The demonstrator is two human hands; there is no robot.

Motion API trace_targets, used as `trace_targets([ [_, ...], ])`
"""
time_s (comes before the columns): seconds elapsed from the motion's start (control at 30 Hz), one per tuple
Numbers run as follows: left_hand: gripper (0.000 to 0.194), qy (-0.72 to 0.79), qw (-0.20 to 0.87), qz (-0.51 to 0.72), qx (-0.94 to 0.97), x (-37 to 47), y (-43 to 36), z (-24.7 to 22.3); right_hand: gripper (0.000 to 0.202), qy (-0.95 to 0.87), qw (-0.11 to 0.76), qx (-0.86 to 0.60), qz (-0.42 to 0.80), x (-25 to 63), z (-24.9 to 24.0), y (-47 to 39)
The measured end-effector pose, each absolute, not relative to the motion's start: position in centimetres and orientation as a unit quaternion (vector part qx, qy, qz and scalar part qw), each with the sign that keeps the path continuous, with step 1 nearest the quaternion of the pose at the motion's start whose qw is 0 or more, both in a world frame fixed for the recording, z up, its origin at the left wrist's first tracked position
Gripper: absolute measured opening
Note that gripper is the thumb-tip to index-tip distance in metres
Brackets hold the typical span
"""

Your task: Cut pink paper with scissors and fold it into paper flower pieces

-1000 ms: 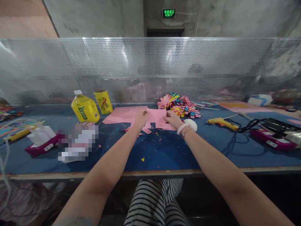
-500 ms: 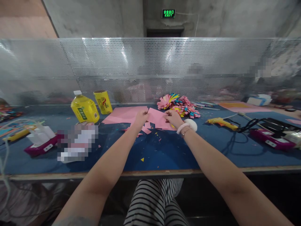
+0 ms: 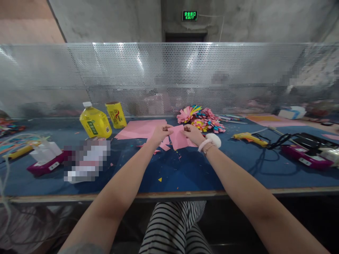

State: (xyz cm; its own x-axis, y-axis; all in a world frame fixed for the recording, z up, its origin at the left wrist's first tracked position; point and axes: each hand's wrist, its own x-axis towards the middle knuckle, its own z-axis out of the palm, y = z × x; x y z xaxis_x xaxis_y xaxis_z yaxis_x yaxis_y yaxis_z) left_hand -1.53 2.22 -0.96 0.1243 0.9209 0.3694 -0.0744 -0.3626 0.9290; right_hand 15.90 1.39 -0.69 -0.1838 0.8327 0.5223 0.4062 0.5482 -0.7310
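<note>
Between my two hands is a small piece of pink paper, held up a little over the blue tabletop. My left hand pinches its left edge near the top. With fingers closed on the upper right edge, my right hand grips the same piece; a fluffy white band is round that wrist. Larger pink sheets lie behind my left hand, and pink scraps lie under and beside the held piece. Just beyond my right hand is a heap of fringed paper flowers.
At left stand a yellow liquid bottle and a yellow canister. Purple power strips lie at both sides. A yellow glue gun with its cable rests at right. A perforated metal screen rises along the table's back.
The pink paper piece has been turned to a more upright position between my hands and lowered slightly. Both hands have shifted their hold on its edges.
</note>
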Motion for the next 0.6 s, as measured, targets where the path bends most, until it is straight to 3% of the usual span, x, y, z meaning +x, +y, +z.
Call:
trace_targets([
  [0.13, 0.033, 0.349, 0.445, 0.577, 0.589, -1.3, 2.2, -1.0, 0.014, -0.726, 0.505, -0.425, 0.196, 15.6, -0.3, 1.0],
  [0.6, 0.009, 0.329, 0.557, 0.604, 0.465, -0.5, 0.6, 0.3, 0.027, -0.674, 0.572, -0.438, 0.161, 15.2, 0.6, -0.1],
])
